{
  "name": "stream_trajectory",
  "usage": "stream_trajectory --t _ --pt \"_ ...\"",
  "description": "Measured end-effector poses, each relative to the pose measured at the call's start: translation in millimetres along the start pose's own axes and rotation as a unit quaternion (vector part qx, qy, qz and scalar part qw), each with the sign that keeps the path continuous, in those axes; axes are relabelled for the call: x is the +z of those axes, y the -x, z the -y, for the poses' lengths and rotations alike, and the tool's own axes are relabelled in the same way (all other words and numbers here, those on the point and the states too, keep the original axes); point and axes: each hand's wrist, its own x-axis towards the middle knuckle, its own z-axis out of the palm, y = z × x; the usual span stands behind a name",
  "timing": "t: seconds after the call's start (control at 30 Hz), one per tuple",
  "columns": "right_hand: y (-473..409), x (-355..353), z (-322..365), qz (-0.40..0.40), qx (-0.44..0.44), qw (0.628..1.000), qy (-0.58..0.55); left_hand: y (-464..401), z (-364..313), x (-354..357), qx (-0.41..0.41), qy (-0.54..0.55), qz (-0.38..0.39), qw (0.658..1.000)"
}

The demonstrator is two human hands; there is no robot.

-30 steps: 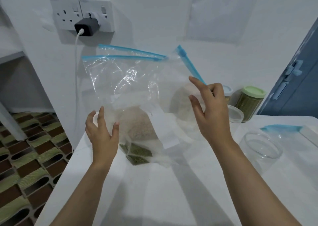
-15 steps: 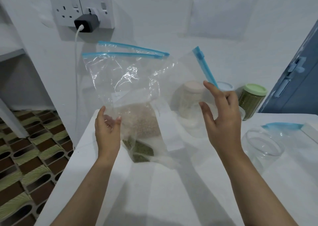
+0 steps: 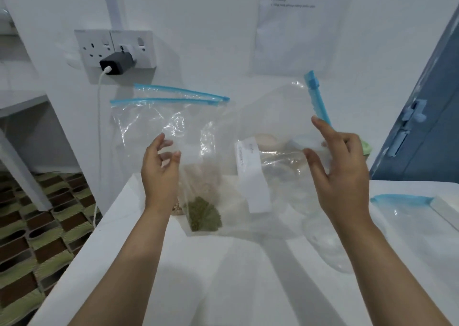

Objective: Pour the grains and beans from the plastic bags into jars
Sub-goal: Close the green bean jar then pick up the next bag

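At nine o'clock, the clear bag (image 3: 161, 127) with the green beans (image 3: 203, 216) is steadied by the left hand (image 3: 160, 167), fingers loosely spread. Toward three o'clock, the labelled bag (image 3: 268, 132) is pinched by the right hand (image 3: 340, 167); its zip edge should be kept uppermost above the counter (image 3: 223, 276).

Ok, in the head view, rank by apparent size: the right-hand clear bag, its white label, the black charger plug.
1. Right-hand clear bag, largest by far.
2. White label.
3. Black charger plug, though it sits farther back, so this gap is unsure.
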Motion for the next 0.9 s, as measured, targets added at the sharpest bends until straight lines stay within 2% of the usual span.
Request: stream_trajectory --t 0.1,0.27,0.43,0.63,0.9 --pt "-9 -13 -20 0.029 -0.01 0.999 -0.019 -1 -20 18 0.012 -0.008 -0.01 1.0" --pt "-22 -31 -50 0.017 -0.02 0.996 -0.083 3 -49 51 0.035 -0.028 -0.02 0.999" --pt "-31 -46 -78 0.017 0.02 0.987 -0.16 9 -74 78 0.052 -0.025 -0.04 0.998" --pt "-33 -61 -104 0.02 0.086 0.956 -0.281 11 -101 97 0.071 -0.038 -0.042 0.996" --pt "-34 -68 -126 0.031 0.115 0.932 -0.342 15 -140 119 0.121 -0.054 -0.017 0.991"
